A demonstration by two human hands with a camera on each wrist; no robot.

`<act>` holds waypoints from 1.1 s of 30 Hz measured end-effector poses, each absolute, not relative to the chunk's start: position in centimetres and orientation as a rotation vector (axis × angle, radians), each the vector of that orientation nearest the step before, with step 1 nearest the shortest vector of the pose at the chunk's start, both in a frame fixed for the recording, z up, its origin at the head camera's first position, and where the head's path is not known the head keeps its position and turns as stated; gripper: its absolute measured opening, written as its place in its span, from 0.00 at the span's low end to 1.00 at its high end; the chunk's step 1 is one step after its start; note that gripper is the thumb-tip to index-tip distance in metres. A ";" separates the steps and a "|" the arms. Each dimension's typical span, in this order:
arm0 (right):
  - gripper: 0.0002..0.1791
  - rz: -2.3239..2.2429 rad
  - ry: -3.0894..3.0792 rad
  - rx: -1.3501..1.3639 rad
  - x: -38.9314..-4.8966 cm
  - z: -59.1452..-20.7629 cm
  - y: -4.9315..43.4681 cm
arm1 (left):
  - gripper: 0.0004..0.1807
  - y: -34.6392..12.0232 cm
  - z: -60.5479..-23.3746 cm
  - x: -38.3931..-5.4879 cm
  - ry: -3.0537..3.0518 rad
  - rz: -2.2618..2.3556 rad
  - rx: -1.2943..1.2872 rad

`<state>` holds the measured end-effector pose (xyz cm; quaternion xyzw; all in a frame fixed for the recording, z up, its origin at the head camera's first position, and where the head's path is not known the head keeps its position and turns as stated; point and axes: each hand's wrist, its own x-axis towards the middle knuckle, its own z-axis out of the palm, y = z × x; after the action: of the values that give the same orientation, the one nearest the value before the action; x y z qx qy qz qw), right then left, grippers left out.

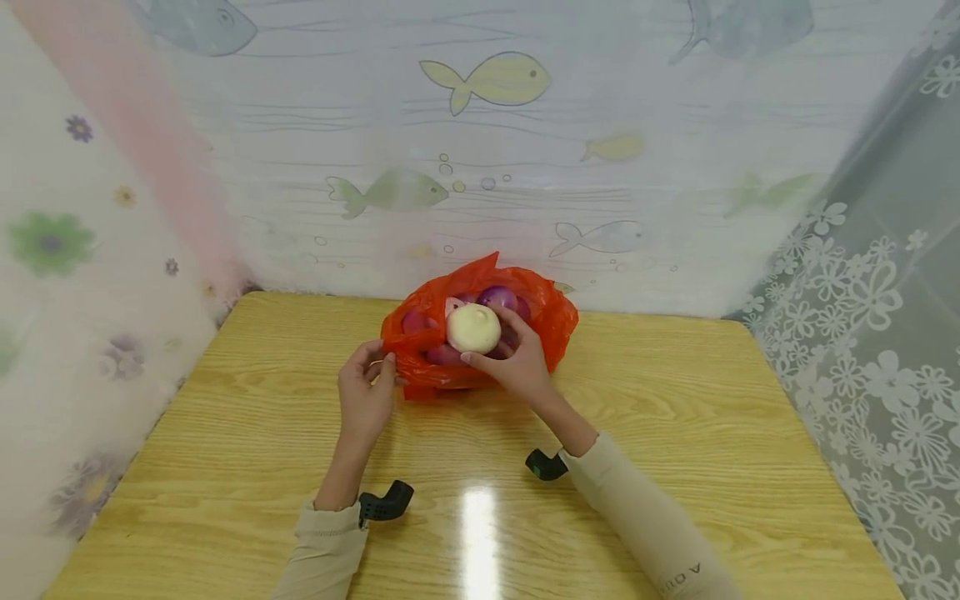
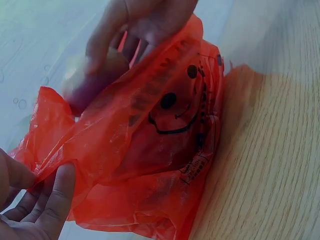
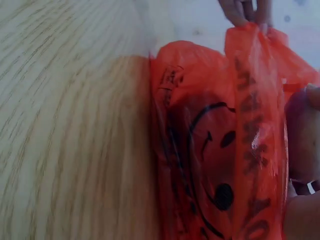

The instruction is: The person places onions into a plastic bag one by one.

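A red plastic bag (image 1: 555, 329) with a printed smiley face lies on the table, its mouth facing up. Inside it show several round, glossy purple vegetables (image 1: 497, 297). My right hand (image 1: 522, 364) is at the bag's mouth, holding a round vegetable (image 1: 474, 328) between thumb and fingers. That one is cream-coloured on top with a small nub, and purple down its side in the wrist views. At the bag's left end, my left hand (image 1: 366, 390) pinches the rim between thumb and fingers, drawing the plastic up taut in the left wrist view (image 2: 55, 200).
The bag rests near the back edge of a wood-grain table (image 1: 645, 500). Behind it stands a wall covering (image 1: 487, 192) printed with fish, and a flowered sheer curtain (image 1: 885, 375) hangs on the right. Black wrist cameras (image 1: 387, 501) stick out from both cuffs.
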<state>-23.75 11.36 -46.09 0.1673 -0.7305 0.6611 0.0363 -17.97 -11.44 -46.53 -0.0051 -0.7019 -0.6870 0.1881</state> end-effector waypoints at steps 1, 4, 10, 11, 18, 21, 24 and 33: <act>0.43 2.025 -2.277 0.511 -23.9 -46.3 11.1 | 0.10 -11.4 -46.5 -18.0 -1.975 -1.936 -0.012; 0.42 1.989 -2.376 0.533 -24.2 -46.7 10.4 | 0.10 -11.5 -46.4 -18.0 -1.978 -1.943 -0.002; 0.42 1.874 -2.549 0.594 -24.2 -46.9 9.3 | 0.11 -11.4 -46.2 -17.8 -1.988 -1.944 0.011; 0.42 1.866 -2.561 0.586 -24.2 -46.9 9.1 | 0.11 -11.4 -46.2 -17.8 -1.991 -1.942 0.009; 0.43 1.890 -2.552 0.454 -24.4 -46.3 8.3 | 0.11 -11.3 -46.3 -17.8 -1.999 -1.934 -0.002; 0.43 1.877 -2.548 0.381 -24.8 -46.3 8.1 | 0.11 -11.3 -46.4 -17.9 -2.005 -1.938 -0.004; 0.43 1.831 -2.559 0.321 -25.1 -46.5 8.1 | 0.11 -11.4 -46.5 -17.9 -2.013 -1.935 0.007; 0.45 1.771 -2.519 0.253 -25.6 -46.9 8.4 | 0.12 -11.7 -46.7 -18.0 -2.006 -1.929 0.058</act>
<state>-25.65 8.42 -46.90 0.0819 -0.8150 0.5730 0.0258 -17.96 -11.74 -46.70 0.0204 -0.7092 -0.6819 0.1779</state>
